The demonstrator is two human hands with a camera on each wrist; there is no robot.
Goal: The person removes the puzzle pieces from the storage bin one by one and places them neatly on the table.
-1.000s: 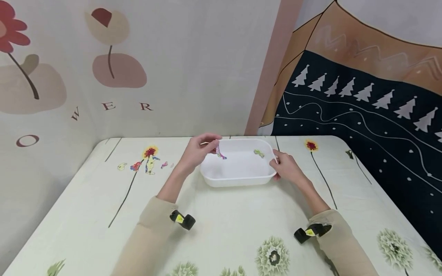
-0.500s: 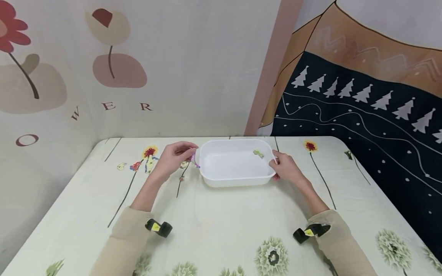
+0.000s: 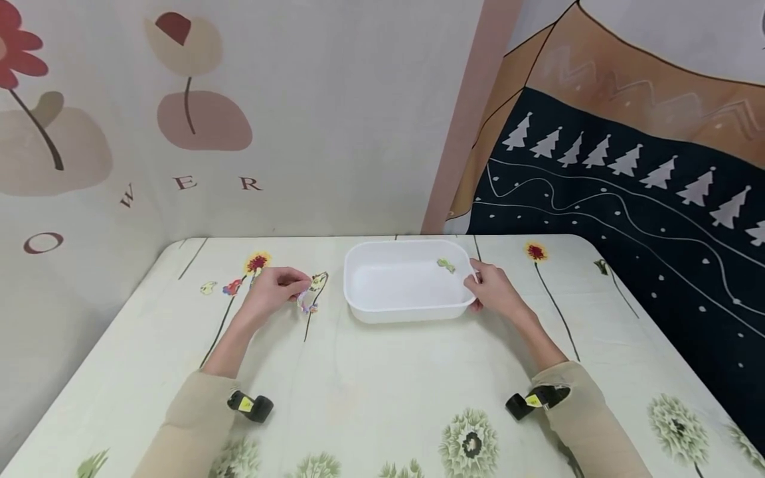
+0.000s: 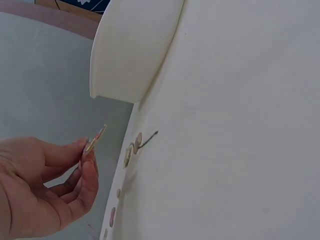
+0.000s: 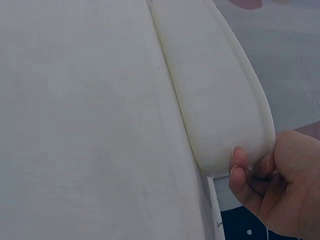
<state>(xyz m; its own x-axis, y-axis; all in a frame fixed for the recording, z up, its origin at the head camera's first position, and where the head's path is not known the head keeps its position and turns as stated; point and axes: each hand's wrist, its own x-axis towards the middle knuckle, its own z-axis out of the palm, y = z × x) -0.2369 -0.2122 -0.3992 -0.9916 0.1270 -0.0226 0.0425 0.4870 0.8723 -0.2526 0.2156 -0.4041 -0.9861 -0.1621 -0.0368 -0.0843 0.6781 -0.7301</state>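
Note:
My left hand [image 3: 269, 292] pinches a small, thin, pink and purple flat cutout [image 3: 307, 303] between thumb and fingers, left of the white plastic tray. In the left wrist view this cutout [image 4: 98, 138] is seen nearly edge-on, raised off the table. The right hand [image 3: 496, 287] grips the right end of the tray [image 3: 412, 315], thumb at the rim and fingers beneath it. Inside the tray, near its back right, lies a small green cutout [image 3: 445, 265]. A yellowish cutout [image 3: 319, 282] lies on the table just beyond the held piece.
Further left on the table lie a red and blue cutout [image 3: 232, 287] and a pale yellow cutout [image 3: 208, 287]; another piece there is mostly hidden by the left hand. A flower-printed cloth [image 3: 382, 378] covers the table, with a patterned curtain [image 3: 335, 133] behind.
My left hand has carried the pink and purple cutout leftward from over the tray to above the table beside it. The right hand and the tray have stayed almost still.

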